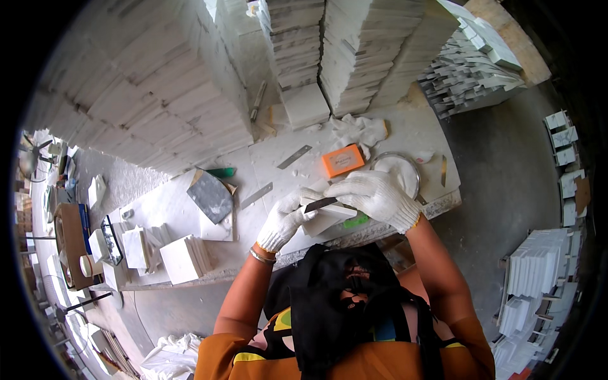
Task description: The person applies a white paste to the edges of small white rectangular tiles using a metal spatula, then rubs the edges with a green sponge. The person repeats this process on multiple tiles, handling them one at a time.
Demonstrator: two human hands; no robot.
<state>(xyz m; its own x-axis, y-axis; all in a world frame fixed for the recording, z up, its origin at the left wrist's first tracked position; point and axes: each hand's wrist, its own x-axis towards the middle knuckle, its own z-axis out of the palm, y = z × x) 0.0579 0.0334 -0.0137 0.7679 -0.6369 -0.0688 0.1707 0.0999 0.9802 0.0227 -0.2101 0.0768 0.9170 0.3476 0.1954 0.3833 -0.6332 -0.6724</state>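
Observation:
Both my hands wear white knit gloves and meet near the table's front edge. My left hand is closed on the left side of a white stone tile. My right hand grips a thin dark scraper blade, which lies across the tile's upper side and reaches the left fingertips. The right fingers hide part of the blade and tile. Just beyond the right hand are an orange box and a round metal bowl of white paste or powder.
Two metal strips and a crumpled white glove lie on the table. A grey slab and upright white tiles stand at left. Tall tile stacks rise along the far side. More tile piles are at right.

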